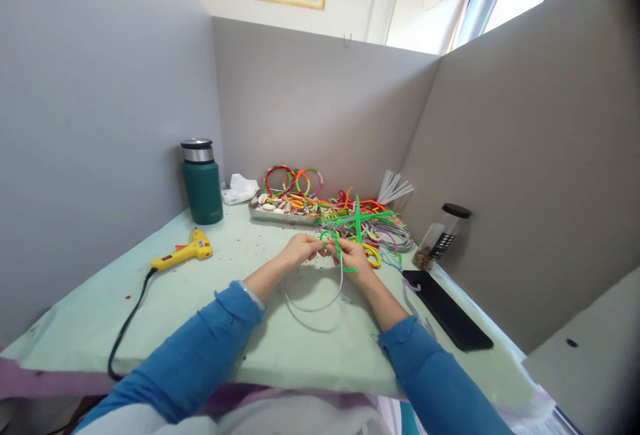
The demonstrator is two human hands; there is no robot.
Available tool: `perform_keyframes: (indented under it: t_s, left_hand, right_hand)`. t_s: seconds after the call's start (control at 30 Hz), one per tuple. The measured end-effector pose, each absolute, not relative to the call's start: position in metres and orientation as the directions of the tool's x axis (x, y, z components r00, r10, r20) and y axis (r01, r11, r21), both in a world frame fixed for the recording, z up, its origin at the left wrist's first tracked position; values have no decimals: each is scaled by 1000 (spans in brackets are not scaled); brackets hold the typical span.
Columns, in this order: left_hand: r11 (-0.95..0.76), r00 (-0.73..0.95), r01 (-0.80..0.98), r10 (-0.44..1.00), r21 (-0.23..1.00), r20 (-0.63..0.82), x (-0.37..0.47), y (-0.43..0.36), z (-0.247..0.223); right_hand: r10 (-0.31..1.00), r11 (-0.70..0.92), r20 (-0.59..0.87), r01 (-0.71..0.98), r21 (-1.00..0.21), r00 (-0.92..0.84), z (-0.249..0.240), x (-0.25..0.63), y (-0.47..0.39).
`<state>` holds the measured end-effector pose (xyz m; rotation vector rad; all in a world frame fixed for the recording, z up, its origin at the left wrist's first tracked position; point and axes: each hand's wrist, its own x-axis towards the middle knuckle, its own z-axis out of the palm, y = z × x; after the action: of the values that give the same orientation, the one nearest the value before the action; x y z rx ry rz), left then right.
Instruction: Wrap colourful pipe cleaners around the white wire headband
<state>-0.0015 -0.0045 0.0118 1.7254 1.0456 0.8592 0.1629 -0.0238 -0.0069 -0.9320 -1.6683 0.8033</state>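
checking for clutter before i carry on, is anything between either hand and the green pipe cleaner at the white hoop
Nothing visible is: the left hand and right hand both have fingers at the green pipe cleaner, by the white hoop. The craft pile and metal tray sit beyond them, not between.

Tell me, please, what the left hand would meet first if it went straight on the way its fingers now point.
The left hand would probably meet the green fuzzy stem first, with the right hand close behind; their exact depth is unclear.
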Motion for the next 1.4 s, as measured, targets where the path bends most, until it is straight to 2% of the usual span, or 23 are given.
perform_keyframes:
  t_s: [0.17,0.33,0.63,0.8,0.97,1.13,1.27,1.4]
  left_hand:
    - [-63,398,169,917,984,-10,-2,-7,15]
    - [-6,412,131,910,991,-49,-2,-9,15]
    - [68,415,137,902,988,-120,-1,-14,16]
    - [50,377,160,920,986,-108,1,-8,8]
    - [50,389,139,916,989,-101,0,-7,7]
    - [-8,404,127,913,992,-45,0,-10,14]
    - [-64,370,234,928,970,-29,0,-12,14]
    - [-49,401,218,915,975,-44,-3,-10,12]
  right_hand:
    - [892,442,413,175,-880,-182,-2,160,-30]
    - [892,434,403,140,-890,-206,-7,159,-27]
    - [891,450,430,167,-877,-143,-8,158,-26]
    - [901,429,413,132,-894,-132,-10,158,-23]
    - [904,404,375,118,-907,-207,-12,159,-23]
    - [920,383,368,116,-916,-135,-13,160,-21]
    - [926,362,358,10,-932,-119,-13,159,-18]
    - [916,365,371,-66,-929,-151,-14,157,-19]
